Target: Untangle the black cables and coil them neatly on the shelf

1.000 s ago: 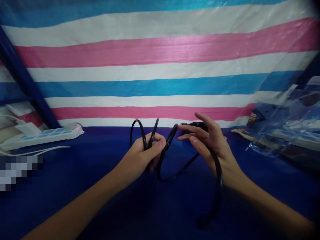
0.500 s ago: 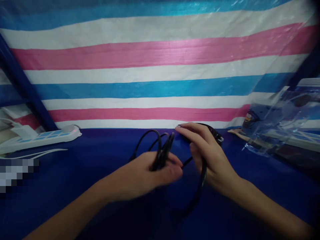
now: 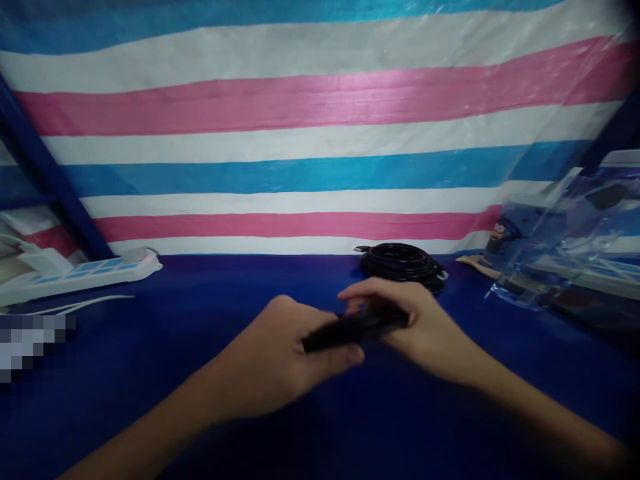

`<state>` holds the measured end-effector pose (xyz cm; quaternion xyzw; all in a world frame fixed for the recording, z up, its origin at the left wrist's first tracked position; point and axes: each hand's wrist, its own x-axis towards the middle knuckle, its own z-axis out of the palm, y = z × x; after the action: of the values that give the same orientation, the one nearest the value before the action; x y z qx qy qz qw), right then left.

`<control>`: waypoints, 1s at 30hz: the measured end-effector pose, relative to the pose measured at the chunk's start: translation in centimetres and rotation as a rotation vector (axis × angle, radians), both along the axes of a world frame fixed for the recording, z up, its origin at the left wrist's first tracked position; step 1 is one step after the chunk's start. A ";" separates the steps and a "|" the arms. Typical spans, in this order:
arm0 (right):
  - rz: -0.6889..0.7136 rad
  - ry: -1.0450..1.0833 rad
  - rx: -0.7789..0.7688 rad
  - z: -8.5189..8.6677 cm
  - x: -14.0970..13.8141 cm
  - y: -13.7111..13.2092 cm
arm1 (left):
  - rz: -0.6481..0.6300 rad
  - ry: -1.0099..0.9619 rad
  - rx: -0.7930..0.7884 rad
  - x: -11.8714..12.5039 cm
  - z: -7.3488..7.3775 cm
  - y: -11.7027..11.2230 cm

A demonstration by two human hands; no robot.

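A bundle of black cable (image 3: 355, 327) stretches between my two hands above the blue tabletop (image 3: 215, 273), blurred by motion. My left hand (image 3: 295, 350) is closed around its left end, thumb along the near side. At the other end, my right hand (image 3: 410, 320) grips the bundle between thumb and fingers. The palms hide both ends of the cable. Just beyond my right hand lies a coiled black cable (image 3: 400, 262), its plug poking out to the left; neither hand touches it.
At the left stands a white power strip (image 3: 145, 267) with a plug in it, thin white cords (image 3: 100, 301) in front. Clear plastic packaging (image 3: 530, 287) and other items crowd the right side. A striped plastic sheet (image 3: 300, 107) hangs behind the table.
The looped cable in my left hand is now gathered into a compact bundle. My right hand has come down and toward me, closing on it and uncovering the coil behind.
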<state>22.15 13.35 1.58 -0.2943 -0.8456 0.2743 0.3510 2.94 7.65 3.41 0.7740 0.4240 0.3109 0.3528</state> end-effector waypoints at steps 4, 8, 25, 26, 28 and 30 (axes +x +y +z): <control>0.023 0.186 -0.358 0.3 0.4 0.9 | 0.208 -0.414 -0.029 -0.7 -0.5 1.2; -0.023 0.234 -0.303 0.5 0.4 0.6 | 0.231 -0.343 -0.071 -0.9 -2.1 2.8; 0.207 0.614 -0.870 -1.9 -1.3 0.4 | 0.081 -0.983 -0.455 0.0 -4.0 3.2; 0.189 0.619 -0.867 -1.5 -1.2 0.1 | 0.055 -0.970 -0.456 0.0 -3.8 3.1; 0.140 0.575 -0.846 -0.9 -1.0 -0.2 | -0.025 -0.903 -0.469 -0.3 -3.3 3.0; 0.093 0.508 -0.829 -0.6 -0.8 -0.2 | -0.135 -0.844 -0.540 -0.7 -2.6 2.9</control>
<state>21.30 13.14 1.00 -0.2949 -0.5652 0.6664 0.3866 2.20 10.56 0.76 0.4877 0.2586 0.4524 0.7004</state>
